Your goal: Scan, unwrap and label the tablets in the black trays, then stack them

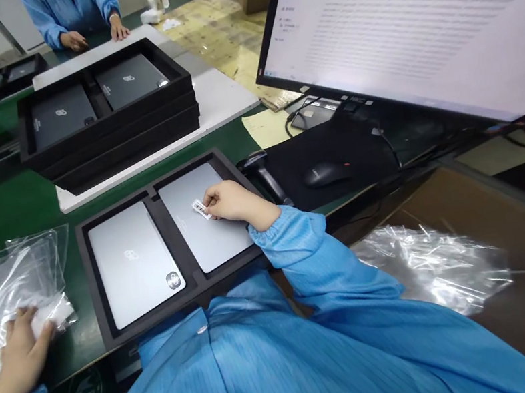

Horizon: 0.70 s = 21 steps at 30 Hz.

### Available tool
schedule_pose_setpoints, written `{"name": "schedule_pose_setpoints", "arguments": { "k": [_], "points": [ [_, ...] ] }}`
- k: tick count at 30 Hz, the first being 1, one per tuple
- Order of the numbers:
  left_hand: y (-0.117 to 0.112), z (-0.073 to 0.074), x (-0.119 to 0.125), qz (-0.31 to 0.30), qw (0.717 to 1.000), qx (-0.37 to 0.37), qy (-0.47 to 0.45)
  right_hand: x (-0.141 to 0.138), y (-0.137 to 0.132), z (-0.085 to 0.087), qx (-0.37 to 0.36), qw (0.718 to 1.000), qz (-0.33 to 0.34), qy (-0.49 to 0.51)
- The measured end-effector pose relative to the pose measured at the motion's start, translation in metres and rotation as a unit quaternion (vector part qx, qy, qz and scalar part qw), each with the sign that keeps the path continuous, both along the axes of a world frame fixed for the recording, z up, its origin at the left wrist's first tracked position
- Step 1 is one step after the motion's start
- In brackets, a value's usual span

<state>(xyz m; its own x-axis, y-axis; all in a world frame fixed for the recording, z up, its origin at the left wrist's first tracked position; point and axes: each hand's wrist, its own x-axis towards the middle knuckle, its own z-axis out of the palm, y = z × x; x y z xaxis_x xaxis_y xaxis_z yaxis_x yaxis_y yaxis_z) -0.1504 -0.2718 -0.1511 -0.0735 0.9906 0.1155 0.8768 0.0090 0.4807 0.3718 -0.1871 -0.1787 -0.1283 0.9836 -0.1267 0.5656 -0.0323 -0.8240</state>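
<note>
Right hand (232, 202) pinches a rectangular label (200, 209); left hand (20, 353) lies spread on crinkled plastic (17, 275).

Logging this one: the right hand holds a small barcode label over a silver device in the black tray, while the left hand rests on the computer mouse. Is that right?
Not quite: the head view shows the left hand on clear plastic bags, not the mouse. The right hand does hold the barcode label there.
</note>
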Motion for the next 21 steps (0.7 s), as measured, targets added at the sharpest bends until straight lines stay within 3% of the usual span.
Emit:
{"name": "schedule_pose_setpoints", "arguments": {
  "k": [2, 5, 6, 8, 10, 12, 14, 17, 21],
  "points": [
    [0.001, -0.009, -0.005, 0.062, 0.995, -0.063, 0.048, -0.001, -0.001, 0.001, 0.012, 1.000, 0.004, -0.017],
    [0.007, 0.008, 0.024, 0.056, 0.990, -0.094, 0.087, -0.001, -0.002, 0.002, 0.047, 0.998, -0.007, -0.047],
    [0.009, 0.018, 0.047, 0.032, 0.992, -0.074, 0.095, 0.000, -0.002, 0.001, 0.064, 0.996, -0.020, -0.055],
    [0.013, 0.034, 0.110, -0.073, 0.994, 0.011, 0.086, 0.001, -0.001, 0.000, 0.104, 0.991, -0.060, -0.062],
    [0.017, 0.039, 0.190, -0.241, 0.969, 0.040, 0.045, 0.003, 0.001, -0.001, 0.142, 0.983, -0.109, -0.050],
    [0.022, 0.032, 0.270, -0.451, 0.891, -0.041, 0.037, 0.007, 0.003, 0.001, 0.174, 0.973, -0.152, -0.016],
    [0.032, 0.017, 0.337, -0.546, 0.834, -0.056, 0.063, 0.012, 0.001, 0.003, 0.199, 0.960, -0.194, 0.027],
    [0.055, -0.003, 0.393, -0.526, 0.844, -0.039, 0.100, 0.024, -0.012, 0.003, 0.231, 0.932, -0.262, 0.101],
    [0.079, -0.017, 0.405, -0.539, 0.836, -0.002, 0.102, 0.042, -0.038, -0.014, 0.230, 0.901, -0.308, 0.202]
  ]
}}
